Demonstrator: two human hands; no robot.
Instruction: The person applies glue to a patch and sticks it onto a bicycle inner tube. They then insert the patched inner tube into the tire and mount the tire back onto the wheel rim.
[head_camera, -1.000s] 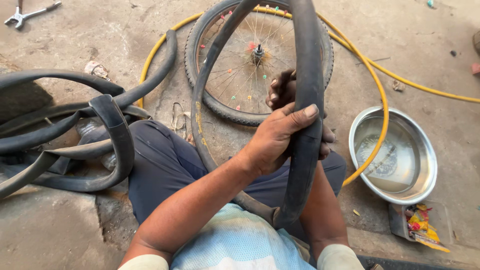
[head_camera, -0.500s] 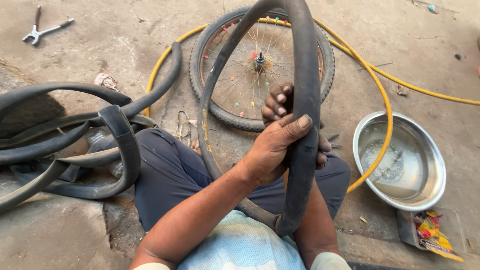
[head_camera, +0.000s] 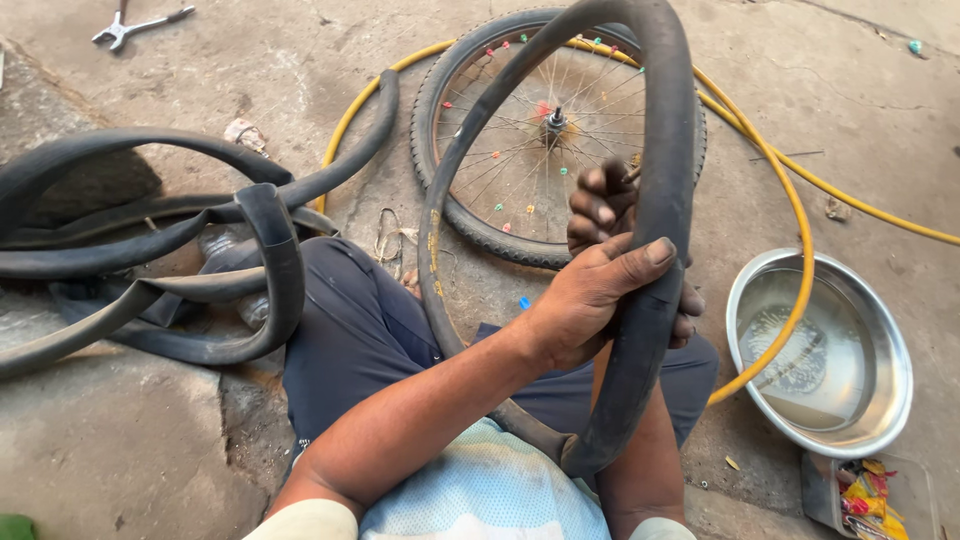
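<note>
I hold a black rubber inner tube (head_camera: 660, 130) upright in front of me, its loop rising past the top of the view. My left hand (head_camera: 590, 300) wraps the tube's right side, thumb on top. My right hand (head_camera: 612, 215) grips the same stretch from behind, fingers curled round it. Behind the tube a bicycle wheel (head_camera: 500, 170) with tyre, spokes and coloured beads lies flat on the concrete.
Several more black inner tubes (head_camera: 150, 250) lie piled at the left, over my knee. A yellow hose (head_camera: 790, 210) curves round the wheel. A steel bowl of water (head_camera: 818, 350) sits at the right, a box of small packets (head_camera: 870, 495) below it. Pliers (head_camera: 135, 25) lie far left.
The view has tilted down slightly. My hands keep their grip and have shifted a little along the tube.
</note>
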